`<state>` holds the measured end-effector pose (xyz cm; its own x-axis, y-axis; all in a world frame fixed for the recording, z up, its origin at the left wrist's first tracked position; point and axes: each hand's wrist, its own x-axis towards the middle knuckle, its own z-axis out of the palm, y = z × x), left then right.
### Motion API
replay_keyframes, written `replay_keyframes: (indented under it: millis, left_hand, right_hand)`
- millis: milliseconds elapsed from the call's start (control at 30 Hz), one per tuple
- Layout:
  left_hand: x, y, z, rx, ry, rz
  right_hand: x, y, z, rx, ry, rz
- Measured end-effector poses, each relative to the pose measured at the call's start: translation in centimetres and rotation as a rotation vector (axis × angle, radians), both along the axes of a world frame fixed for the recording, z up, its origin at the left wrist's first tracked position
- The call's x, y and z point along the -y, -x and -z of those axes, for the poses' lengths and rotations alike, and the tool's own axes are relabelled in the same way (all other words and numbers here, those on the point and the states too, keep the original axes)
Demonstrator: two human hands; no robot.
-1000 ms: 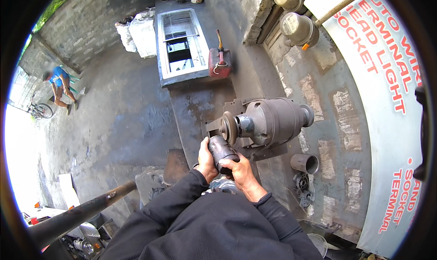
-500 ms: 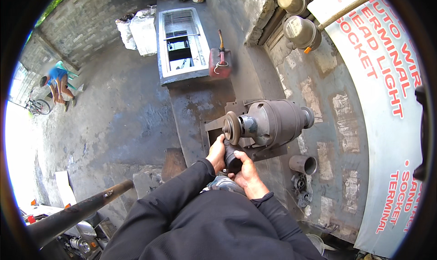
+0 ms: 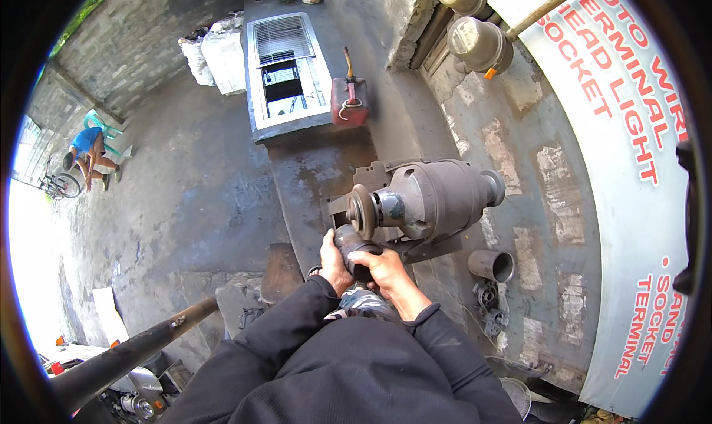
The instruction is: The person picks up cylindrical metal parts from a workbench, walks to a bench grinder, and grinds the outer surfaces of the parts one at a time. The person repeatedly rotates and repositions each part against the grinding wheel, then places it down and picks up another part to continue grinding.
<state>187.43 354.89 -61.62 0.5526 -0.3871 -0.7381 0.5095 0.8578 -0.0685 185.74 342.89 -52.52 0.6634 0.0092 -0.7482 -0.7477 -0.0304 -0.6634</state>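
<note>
Both my hands are closed around a dark hollow metal cylinder, held tilted just in front of a bench grinder. My left hand wraps the cylinder's left side; its fingers are partly hidden beneath. From the right, my right hand grips the end nearer me, thumb on top. The cylinder's far end lies close under the round grinding wheel; I cannot tell whether they touch. The wheel sits on the left end of the grey motor's shaft.
Right of the grinder lie another metal cylinder and several small metal parts. Beyond it stand a red jerrycan and a white louvred frame. A thick pole slants in at lower left. Another person bends over far left.
The cylinder has swung from steeply upright to a more slanted lie, its near end shifting left with my hands. The whole view has also slid slightly.
</note>
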Motion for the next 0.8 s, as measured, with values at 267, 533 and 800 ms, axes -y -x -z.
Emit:
replay_keyframes:
  millis: [267, 533, 800]
  left_hand:
    - [0.7, 1.0, -1.1, 0.043, -0.087, 0.018]
    - [-0.9, 1.3, -1.9, 0.074, -0.059, -0.017]
    - [0.5, 1.5, -3.1, 0.041, -0.145, 0.095]
  right_hand:
    - [0.2, 1.2, -1.2, 0.142, -0.123, 0.074]
    - [-1.3, 0.9, -2.5, 0.21, -0.06, 0.015]
    - [0.2, 4.6, -1.5, 0.048, -0.157, 0.263]
